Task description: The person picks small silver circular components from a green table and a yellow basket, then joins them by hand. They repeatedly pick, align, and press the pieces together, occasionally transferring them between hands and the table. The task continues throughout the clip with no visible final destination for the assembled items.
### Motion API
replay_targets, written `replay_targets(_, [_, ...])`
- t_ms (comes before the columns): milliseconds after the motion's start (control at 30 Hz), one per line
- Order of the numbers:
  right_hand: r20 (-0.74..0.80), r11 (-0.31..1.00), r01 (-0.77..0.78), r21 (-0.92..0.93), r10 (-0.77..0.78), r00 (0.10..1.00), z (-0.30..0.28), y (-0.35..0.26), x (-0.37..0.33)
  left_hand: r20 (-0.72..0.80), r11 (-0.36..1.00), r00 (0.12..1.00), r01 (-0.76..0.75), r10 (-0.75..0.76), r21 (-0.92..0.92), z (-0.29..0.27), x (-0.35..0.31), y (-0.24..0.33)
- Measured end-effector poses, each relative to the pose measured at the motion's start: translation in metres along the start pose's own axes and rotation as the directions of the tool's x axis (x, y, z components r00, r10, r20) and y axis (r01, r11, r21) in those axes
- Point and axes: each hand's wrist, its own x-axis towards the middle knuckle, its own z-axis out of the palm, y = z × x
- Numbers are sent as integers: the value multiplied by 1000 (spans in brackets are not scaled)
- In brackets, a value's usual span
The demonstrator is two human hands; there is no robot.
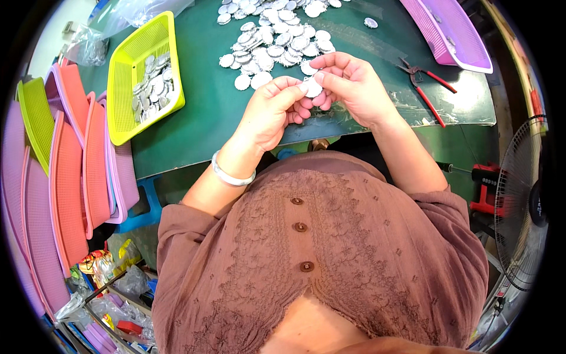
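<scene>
Between my two hands, just above the near edge of the green table (194,138), is a round silver metal disc (313,88). My left hand (276,106) pinches it from the left with thumb and fingers. From the other side my right hand (348,82) grips it, thumb on its face and fingers curled behind. A loose pile of similar silver discs (277,47) spreads over the table beyond my hands. More discs (154,88) lie in a yellow-green plastic basket (118,88) to the left. What is on the back of the held disc is hidden.
Red-handled pliers (420,79) lie open on the table at right, near a purple basket (430,35). Stacked pink, orange and purple baskets (71,177) stand along the left. A fan (519,200) is at far right. Clear plastic bags (141,12) sit at the back left.
</scene>
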Motion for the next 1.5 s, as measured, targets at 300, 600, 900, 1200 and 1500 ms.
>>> replay_targets(300, [7, 999, -34, 40, 34, 999, 1, 5, 2, 47, 995, 999, 29, -25, -96, -6, 1, -3])
replay_targets(600, [-34, 979, 36, -201, -44, 998, -9, 5, 4, 33, 994, 999, 10, -7, -109, -5, -2, -1])
replay_targets(900, [149, 254, 333, -908, -547, 824, -22, 17, 9, 112, 976, 993, -7, 32, -217, -9, -5, 0])
replay_targets(1200, [303, 141, 426, -894, -511, 804, -20, 23, 12, 129, 976, 986, -78, 106, -205, -17, -5, -6])
replay_targets(1500, [311, 197, 463, -864, -515, 799, -20, 22, 10, 137, 965, 986, -60, 98, -256, -19, -5, -6])
